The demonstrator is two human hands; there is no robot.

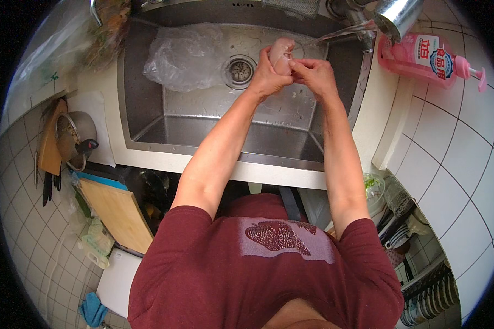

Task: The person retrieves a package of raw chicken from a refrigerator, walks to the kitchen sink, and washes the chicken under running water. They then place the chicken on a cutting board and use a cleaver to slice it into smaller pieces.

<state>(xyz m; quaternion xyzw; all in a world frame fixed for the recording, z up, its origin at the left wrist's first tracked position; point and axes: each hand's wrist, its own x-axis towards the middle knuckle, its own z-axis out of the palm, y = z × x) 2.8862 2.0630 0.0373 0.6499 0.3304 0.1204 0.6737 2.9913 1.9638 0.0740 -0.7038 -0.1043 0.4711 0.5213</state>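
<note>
Over the right half of a stainless steel sink (214, 152), my left hand (264, 78) grips a pale pink piece of raw meat (280, 53) from its left side and below. The fingers of my right hand (316, 78) pinch at the meat's right edge; whether they hold a bit of it cannot be told. A thin stream of water (333, 36) runs from the faucet (364, 24) at the upper right, close behind the meat. The round drain (241, 72) lies left of my left hand. A crumpled clear plastic bag (185, 57) rests in the sink left of the drain.
A pink dish soap pump bottle (415, 59) lies right of the sink. A metal pot (82, 131), a wooden board (115, 209) and black-handled knives (49, 187) are at the left. A metal mesh (292, 6) sits at the sink's far rim. A clear bowl (373, 187) stands near my right upper arm.
</note>
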